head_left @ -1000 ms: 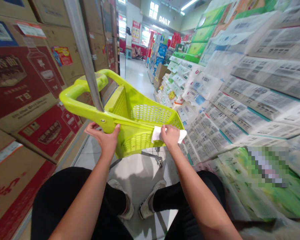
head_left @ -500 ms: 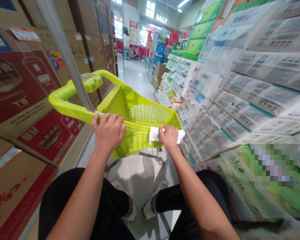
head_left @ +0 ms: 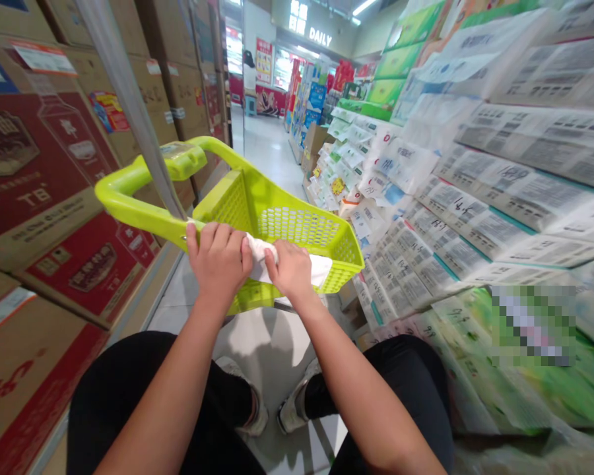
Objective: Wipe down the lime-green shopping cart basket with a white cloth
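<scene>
A lime-green plastic shopping cart [head_left: 297, 227] stands in front of me in a shop aisle, tilted, with a grey pole [head_left: 129, 112] rising from its handle. My left hand [head_left: 218, 260] is closed over the near rim of the basket by the pole's base. My right hand [head_left: 290, 267] presses a white cloth [head_left: 319, 269] against the same rim, right beside the left hand. My knees and shoes show below.
Stacked brown and red cardboard boxes [head_left: 39, 185] line the left side. Packs of tissue paper [head_left: 475, 191] in plastic wrap fill the right side. The tiled aisle floor [head_left: 270, 148] runs ahead to more displays and a lit "DAILY" sign [head_left: 320, 36].
My left hand moved from under the handle up onto the basket rim. My right hand slid the white cloth leftward along the rim until it met the left hand.
</scene>
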The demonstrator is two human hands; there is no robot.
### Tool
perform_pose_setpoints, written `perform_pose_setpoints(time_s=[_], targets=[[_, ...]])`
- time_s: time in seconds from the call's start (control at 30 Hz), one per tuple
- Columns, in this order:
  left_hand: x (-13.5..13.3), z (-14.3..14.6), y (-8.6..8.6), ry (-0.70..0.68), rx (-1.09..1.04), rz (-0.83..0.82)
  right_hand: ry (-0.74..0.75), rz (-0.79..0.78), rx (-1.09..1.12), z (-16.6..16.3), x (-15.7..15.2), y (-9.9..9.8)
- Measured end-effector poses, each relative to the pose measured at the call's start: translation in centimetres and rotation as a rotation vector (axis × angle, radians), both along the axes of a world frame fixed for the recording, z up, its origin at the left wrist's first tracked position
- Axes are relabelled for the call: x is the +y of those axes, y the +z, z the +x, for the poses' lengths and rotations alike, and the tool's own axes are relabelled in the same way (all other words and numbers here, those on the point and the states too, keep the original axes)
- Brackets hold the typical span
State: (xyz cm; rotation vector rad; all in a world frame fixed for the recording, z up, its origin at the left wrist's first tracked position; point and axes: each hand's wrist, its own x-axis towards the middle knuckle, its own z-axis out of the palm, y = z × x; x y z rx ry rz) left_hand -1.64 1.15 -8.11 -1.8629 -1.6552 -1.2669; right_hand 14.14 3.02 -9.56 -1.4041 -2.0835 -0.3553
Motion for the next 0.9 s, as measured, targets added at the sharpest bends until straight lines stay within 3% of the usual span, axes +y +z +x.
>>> perform_pose_setpoints(time_s=[0.23,0.33,0.47,0.7,0.8,0.9], targets=[[0.3,-1.1,0.0,-0.046,0.019,-0.041,-0.248,-0.066,-0.088,12.6,0.7,-2.7],[-0.2,0.1,0.2,-0.05,0.071,-0.072,-0.372,-0.077,-0.028,14.9,1.6,-2.8],[-0.3,1.5,0.4,-0.047,0.069,-0.103,-0.478,-0.064,0.104,11.7,2.5,-2.1],[1.2,0.2,0.3,-0.024,0.052,-0.099,-0.142,-0.022,0.135,-1.4,2.3,-0.4],[1.4,-1.0,0.4,-0.02,0.06,-0.104,-0.068,-0.084,0.123,-3.1,2.5,-0.1],[1.3,-2.0,0.8,-0.004,0.12,-0.126,0.0,-0.131,0.062,-1.6,2.9,-0.2]])
